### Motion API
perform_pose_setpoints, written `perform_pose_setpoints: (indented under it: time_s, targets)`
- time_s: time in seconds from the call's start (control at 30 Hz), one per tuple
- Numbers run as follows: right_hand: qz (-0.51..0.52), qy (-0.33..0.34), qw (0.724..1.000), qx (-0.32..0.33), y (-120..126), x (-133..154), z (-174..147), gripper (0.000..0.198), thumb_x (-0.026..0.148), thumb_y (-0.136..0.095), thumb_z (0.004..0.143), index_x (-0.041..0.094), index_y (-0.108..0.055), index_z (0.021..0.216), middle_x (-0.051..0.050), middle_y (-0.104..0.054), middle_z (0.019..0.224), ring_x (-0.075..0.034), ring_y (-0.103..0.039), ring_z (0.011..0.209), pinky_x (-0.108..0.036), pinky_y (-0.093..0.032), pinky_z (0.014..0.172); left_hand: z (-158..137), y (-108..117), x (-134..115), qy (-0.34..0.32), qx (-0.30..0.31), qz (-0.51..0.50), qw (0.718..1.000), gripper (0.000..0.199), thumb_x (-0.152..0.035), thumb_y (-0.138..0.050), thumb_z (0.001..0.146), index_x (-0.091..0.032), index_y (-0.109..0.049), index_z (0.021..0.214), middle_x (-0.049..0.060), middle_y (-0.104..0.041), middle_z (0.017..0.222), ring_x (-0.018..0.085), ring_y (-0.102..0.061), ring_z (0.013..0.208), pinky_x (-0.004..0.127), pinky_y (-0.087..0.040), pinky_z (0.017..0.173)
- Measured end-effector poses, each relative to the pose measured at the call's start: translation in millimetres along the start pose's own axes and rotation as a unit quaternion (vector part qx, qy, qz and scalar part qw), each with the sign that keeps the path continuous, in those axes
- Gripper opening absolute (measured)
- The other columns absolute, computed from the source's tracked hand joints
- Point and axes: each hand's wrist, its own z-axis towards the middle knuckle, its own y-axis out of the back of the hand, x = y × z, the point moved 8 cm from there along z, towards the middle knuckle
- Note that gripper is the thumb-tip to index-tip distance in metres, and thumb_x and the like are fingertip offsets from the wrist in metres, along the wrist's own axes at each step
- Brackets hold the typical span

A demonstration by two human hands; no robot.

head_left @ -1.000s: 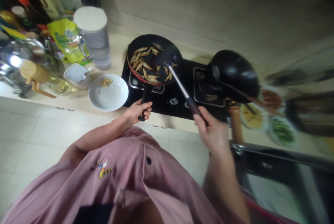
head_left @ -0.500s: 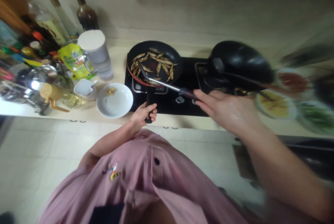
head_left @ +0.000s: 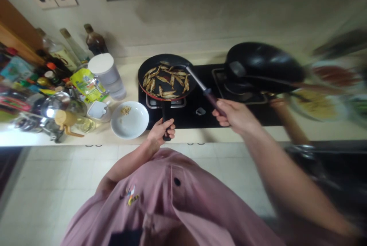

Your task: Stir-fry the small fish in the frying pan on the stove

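My left hand (head_left: pixel 162 131) is wrapped round the black handle of a frying pan (head_left: pixel 150 63) with a red outer edge, which stands on the left burner. Small browned fish (head_left: pixel 172 81) lie spread over the pan's bottom. In my right hand (head_left: pixel 237 116) is the dark handle of a long metal spatula (head_left: pixel 199 80). Its shaft slants up and left, and its dark head is over the pan's far right side; whether it touches the fish I cannot tell. Beside the pan, a white plate (head_left: pixel 130 127) holds a little chopped, pale yellowish food (head_left: pixel 125 110).
A black wok (head_left: pixel 263 60) rests on the right burner of the black hob (head_left: pixel 183 118). Blurred plates of food (head_left: pixel 318 102) stand at the right. On the left are a lidded jug (head_left: pixel 107 76), a yellow-topped oil bottle (head_left: pixel 67 122) and several sauce bottles (head_left: pixel 95 39).
The spatula's head has moved from the pan's left side to its far right side, its handle now steeper. My left hand keeps hold of the pan handle. The view has tilted upward.
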Motion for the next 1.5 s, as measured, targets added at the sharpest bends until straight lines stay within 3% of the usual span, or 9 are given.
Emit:
perform_pose_setpoints:
  time_s: [0.2,0.47,0.6,0.77,0.9,1.03,1.2,1.37,1.5]
  targets:
    - [0.189,-0.123,0.972,0.073,-35,-30,-21,0.019,0.034,-0.060,0.082,0.017,-0.051,0.084,0.003,-0.046,0.054,-0.002,-0.027,0.038,-0.012,-0.016,0.032,-1,1,-2,-0.004,-0.012,0.004,1.000,0.037,-0.022,-0.077,0.067,-0.017,-0.042,0.078,-0.005,-0.044,0.060,0.000,-0.033,0.043,0.014,-0.020,0.042]
    - [0.216,-0.057,0.973,0.063,-51,-13,20,0.014,0.028,-0.053,0.088,0.016,-0.050,0.083,0.003,-0.045,0.052,-0.002,-0.029,0.037,-0.011,-0.018,0.032,0,3,-3,-0.006,-0.021,0.006,1.000,0.034,-0.022,-0.075,0.070,-0.017,-0.042,0.077,-0.006,-0.044,0.059,0.000,-0.032,0.041,0.014,-0.021,0.041]
    - [0.210,-0.075,0.972,0.072,-67,-15,32,0.015,0.028,-0.053,0.088,0.017,-0.047,0.081,0.004,-0.045,0.051,-0.002,-0.028,0.037,-0.011,-0.017,0.032,-1,2,-4,-0.007,-0.027,0.010,1.000,0.036,-0.023,-0.076,0.070,-0.017,-0.041,0.077,-0.006,-0.044,0.060,0.000,-0.033,0.041,0.014,-0.021,0.041]
    - [0.222,-0.103,0.964,0.100,-44,-33,-20,0.024,0.036,-0.062,0.081,0.015,-0.055,0.092,0.004,-0.045,0.055,-0.001,-0.027,0.038,-0.011,-0.015,0.032,-1,1,-2,-0.010,-0.015,0.008,1.000,0.035,-0.023,-0.075,0.071,-0.017,-0.041,0.077,-0.005,-0.044,0.059,0.001,-0.033,0.041,0.014,-0.022,0.040]
    - [0.233,-0.104,0.966,0.039,-11,-45,-65,0.032,0.041,-0.063,0.080,0.018,-0.058,0.100,0.005,-0.041,0.058,-0.001,-0.024,0.039,-0.011,-0.017,0.031,0,2,0,-0.009,-0.009,0.004,1.000,0.036,-0.024,-0.076,0.070,-0.017,-0.041,0.077,-0.005,-0.044,0.060,0.001,-0.033,0.042,0.014,-0.021,0.040]
    - [0.246,-0.138,0.959,0.007,-10,-58,-89,0.031,0.040,-0.063,0.080,0.018,-0.058,0.100,0.005,-0.040,0.060,-0.001,-0.025,0.040,-0.011,-0.019,0.031,1,3,1,-0.008,-0.008,0.001,1.000,0.037,-0.025,-0.076,0.069,-0.017,-0.041,0.078,-0.006,-0.044,0.060,0.000,-0.033,0.041,0.014,-0.021,0.040]
    - [0.258,-0.169,0.950,0.041,-30,-63,-93,0.036,0.041,-0.066,0.077,0.017,-0.058,0.103,0.005,-0.040,0.059,0.000,-0.025,0.040,-0.010,-0.017,0.032,2,3,3,-0.008,-0.005,-0.003,1.000,0.037,-0.026,-0.076,0.070,-0.018,-0.041,0.077,-0.006,-0.045,0.059,0.000,-0.032,0.040,0.014,-0.022,0.040]
    - [0.216,-0.107,0.969,0.060,-31,-44,-69,0.034,0.044,-0.066,0.078,0.019,-0.057,0.098,0.005,-0.042,0.057,-0.001,-0.026,0.039,-0.010,-0.018,0.032,3,5,3,-0.018,-0.004,-0.006,1.000,0.039,-0.026,-0.077,0.068,-0.018,-0.041,0.079,-0.005,-0.045,0.060,0.001,-0.034,0.041,0.014,-0.021,0.040]
    - [0.228,-0.132,0.958,0.111,-46,-41,-49,0.036,0.042,-0.067,0.077,0.018,-0.056,0.102,0.006,-0.042,0.058,-0.001,-0.025,0.038,-0.011,-0.016,0.031,4,6,3,-0.025,-0.009,-0.002,1.000,0.040,-0.027,-0.077,0.068,-0.018,-0.040,0.077,-0.006,-0.046,0.060,0.001,-0.035,0.041,0.015,-0.022,0.040]
